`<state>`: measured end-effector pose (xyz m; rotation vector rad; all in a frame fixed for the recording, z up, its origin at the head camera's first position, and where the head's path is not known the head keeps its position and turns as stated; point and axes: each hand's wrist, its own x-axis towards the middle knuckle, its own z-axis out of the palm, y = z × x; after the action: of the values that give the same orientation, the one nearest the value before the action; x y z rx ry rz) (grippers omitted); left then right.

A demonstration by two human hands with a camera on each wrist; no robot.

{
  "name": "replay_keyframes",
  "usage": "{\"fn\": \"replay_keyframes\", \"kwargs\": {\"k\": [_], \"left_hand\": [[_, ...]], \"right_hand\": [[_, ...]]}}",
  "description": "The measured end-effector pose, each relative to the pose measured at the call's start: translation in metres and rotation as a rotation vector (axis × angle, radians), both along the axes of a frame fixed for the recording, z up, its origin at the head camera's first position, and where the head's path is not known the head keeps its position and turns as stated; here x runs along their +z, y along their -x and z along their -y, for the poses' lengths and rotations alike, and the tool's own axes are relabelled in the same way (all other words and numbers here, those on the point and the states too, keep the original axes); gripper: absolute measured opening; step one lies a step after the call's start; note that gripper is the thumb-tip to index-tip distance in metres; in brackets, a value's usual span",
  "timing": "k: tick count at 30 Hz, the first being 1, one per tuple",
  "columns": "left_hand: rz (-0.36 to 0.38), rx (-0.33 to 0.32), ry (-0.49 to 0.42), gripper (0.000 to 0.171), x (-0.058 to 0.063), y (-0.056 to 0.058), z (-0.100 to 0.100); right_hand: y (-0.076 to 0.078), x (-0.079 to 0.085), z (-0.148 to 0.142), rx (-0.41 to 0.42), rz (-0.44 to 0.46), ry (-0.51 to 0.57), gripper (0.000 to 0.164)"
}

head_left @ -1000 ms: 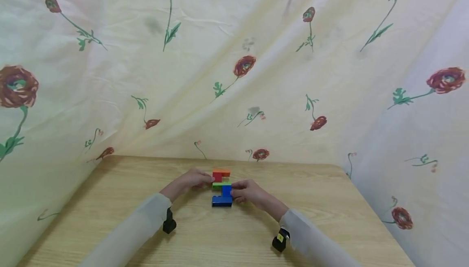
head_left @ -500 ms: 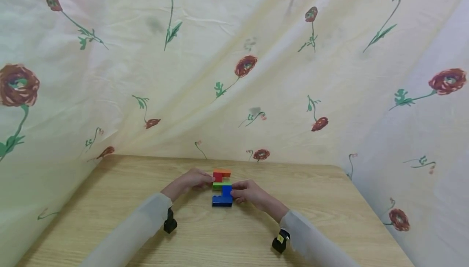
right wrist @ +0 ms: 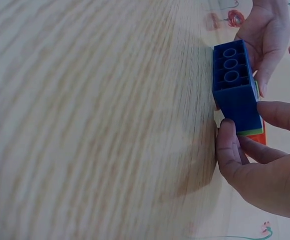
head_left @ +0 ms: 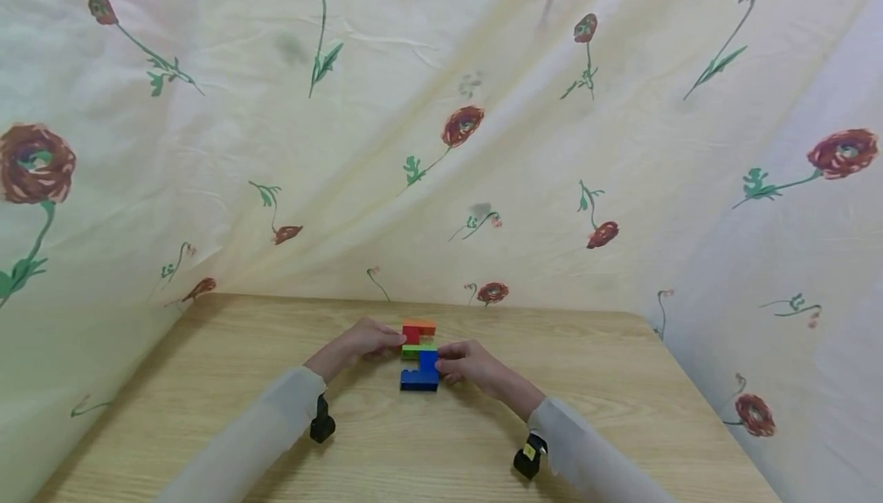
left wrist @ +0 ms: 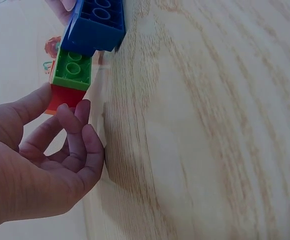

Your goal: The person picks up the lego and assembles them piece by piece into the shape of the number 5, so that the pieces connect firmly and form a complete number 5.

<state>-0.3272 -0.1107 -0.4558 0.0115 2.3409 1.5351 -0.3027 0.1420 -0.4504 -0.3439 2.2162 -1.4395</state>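
Observation:
A joined chain of toy building bricks lies in front of me at the middle of the table. In the head view its far end is an orange brick (head_left: 428, 327), followed by a red brick (head_left: 411, 333), a green brick (head_left: 411, 353), a blue brick (head_left: 428, 362) and another blue brick (head_left: 418, 382) nearest me. My left hand (head_left: 366, 339) pinches the red brick (left wrist: 65, 97) between thumb and fingers. On the other side, the right hand (head_left: 474, 363) pinches the farther blue brick (right wrist: 240, 112). Hollow undersides with round tubes face both wrist cameras.
The wooden table (head_left: 414, 449) extends around the bricks on all sides. Behind it hangs a pale cloth (head_left: 386, 143) printed with red flowers, which also falls along the left and right sides. Black cameras (head_left: 322, 420) are strapped to both wrists.

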Motion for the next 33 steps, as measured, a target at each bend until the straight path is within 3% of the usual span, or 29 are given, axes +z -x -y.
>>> {"fn": "replay_keyframes", "kwargs": {"k": [33], "left_hand": [[-0.003,0.018,0.017,0.023,-0.0006,-0.0014,-0.001]], "right_hand": [[0.0006,0.0004,-0.0007,0.006,0.002,-0.022,0.043]]}}
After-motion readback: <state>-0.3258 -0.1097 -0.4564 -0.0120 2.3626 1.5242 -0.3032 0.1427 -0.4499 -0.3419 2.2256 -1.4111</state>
